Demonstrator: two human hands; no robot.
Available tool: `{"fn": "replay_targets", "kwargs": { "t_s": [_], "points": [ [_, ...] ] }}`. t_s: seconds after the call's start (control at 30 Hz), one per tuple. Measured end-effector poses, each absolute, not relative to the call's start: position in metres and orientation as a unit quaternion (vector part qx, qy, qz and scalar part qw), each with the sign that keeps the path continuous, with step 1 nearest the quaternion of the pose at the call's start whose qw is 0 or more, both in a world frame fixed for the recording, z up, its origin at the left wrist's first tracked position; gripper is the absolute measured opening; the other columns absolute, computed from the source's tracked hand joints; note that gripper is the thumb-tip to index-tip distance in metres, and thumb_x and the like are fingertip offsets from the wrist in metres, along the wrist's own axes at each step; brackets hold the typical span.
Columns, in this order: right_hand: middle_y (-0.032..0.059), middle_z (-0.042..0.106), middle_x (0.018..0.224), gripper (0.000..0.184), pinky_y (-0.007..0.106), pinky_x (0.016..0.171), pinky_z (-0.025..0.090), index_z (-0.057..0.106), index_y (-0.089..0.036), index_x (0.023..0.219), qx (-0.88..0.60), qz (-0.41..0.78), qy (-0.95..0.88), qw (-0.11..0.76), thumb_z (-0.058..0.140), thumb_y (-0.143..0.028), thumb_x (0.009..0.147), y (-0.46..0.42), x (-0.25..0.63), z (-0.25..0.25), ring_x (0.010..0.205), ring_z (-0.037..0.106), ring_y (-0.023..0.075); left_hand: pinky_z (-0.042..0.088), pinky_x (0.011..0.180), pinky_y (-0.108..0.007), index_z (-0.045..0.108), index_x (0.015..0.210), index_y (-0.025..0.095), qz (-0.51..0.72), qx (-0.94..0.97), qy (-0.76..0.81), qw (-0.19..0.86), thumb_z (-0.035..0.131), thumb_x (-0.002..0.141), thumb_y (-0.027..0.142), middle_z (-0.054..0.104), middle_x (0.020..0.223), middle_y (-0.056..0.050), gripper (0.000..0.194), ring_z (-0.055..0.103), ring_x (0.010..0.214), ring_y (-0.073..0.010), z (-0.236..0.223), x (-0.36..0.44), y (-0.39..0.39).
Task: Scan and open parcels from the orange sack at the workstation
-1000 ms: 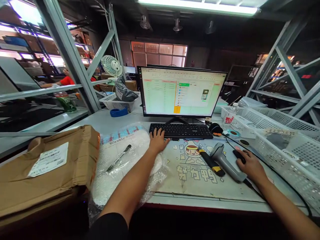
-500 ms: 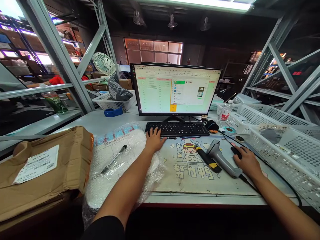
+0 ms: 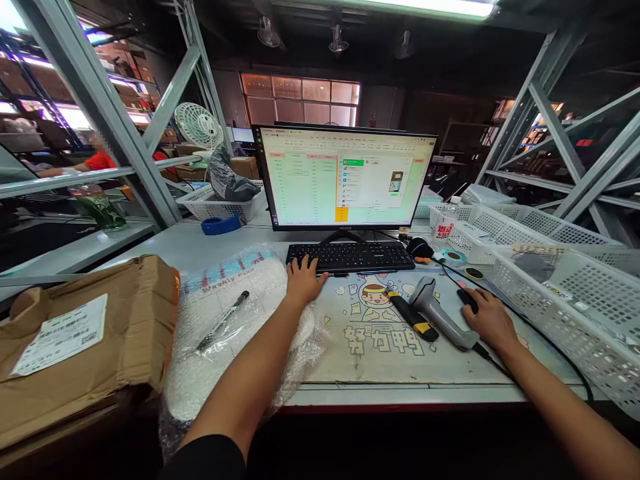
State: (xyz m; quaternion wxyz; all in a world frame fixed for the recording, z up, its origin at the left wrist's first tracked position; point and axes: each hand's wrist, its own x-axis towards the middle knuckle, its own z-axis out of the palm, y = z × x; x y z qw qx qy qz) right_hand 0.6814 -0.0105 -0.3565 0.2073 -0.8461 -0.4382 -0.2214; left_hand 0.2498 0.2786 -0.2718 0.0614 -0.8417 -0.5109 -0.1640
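Note:
My left hand rests with spread fingers on the left end of a black keyboard. My right hand is wrapped over a black computer mouse on the printed desk mat. Behind the keyboard stands a lit monitor showing a spreadsheet with a chat window over it. Left of the mouse lie a grey barcode scanner and a black and yellow utility knife. Under my left forearm is a bubble-wrapped pack with a black marker on top.
An opened cardboard box with a label sits at the left. White plastic baskets line the right side, near a clear bottle. A blue tape roll and a fan are at the back left. Another person's red sleeve shows beyond the frame.
The whole view has shifted slightly, so things appear a little further left. Both hands stay where they were, on the keyboard and the mouse.

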Motion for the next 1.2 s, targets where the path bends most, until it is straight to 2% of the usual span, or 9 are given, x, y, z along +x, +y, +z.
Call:
{"fn": "replay_targets", "kwargs": {
  "t_s": [0.5, 0.93, 1.2],
  "points": [
    [0.013, 0.063, 0.141, 0.051, 0.047, 0.108, 0.052, 0.069, -0.019, 0.14, -0.844, -0.238, -0.436, 0.201, 0.05, -0.035, 0.096, -0.011, 0.6802, -0.3576, 0.121, 0.06, 0.0333, 0.021, 0.13, -0.06, 0.045, 0.165, 0.021, -0.169, -0.839, -0.512, 0.074, 0.04, 0.107, 0.061, 0.036, 0.173, -0.013, 0.07, 0.031, 0.157, -0.047, -0.2743, 0.2508, 0.2797],
    [0.0152, 0.061, 0.143, 0.053, 0.049, 0.108, 0.053, 0.065, -0.018, 0.145, -0.851, -0.219, -0.427, 0.214, 0.044, -0.039, 0.102, -0.0098, 0.682, -0.3572, 0.125, 0.06, 0.0341, 0.022, 0.13, -0.061, 0.045, 0.165, 0.021, -0.171, -0.841, -0.51, 0.064, 0.04, 0.107, 0.061, 0.037, 0.172, -0.013, 0.07, 0.031, 0.157, -0.0472, -0.2744, 0.2502, 0.2812],
    [0.0126, 0.062, 0.141, 0.05, 0.047, 0.107, 0.053, 0.068, -0.019, 0.14, -0.849, -0.229, -0.423, 0.219, 0.048, -0.037, 0.097, -0.0115, 0.6808, -0.3582, 0.122, 0.061, 0.0325, 0.021, 0.131, -0.061, 0.044, 0.165, 0.021, -0.167, -0.841, -0.51, 0.066, 0.038, 0.107, 0.062, 0.036, 0.173, -0.013, 0.071, 0.031, 0.157, -0.0475, -0.275, 0.25, 0.2827]
  ]
}}
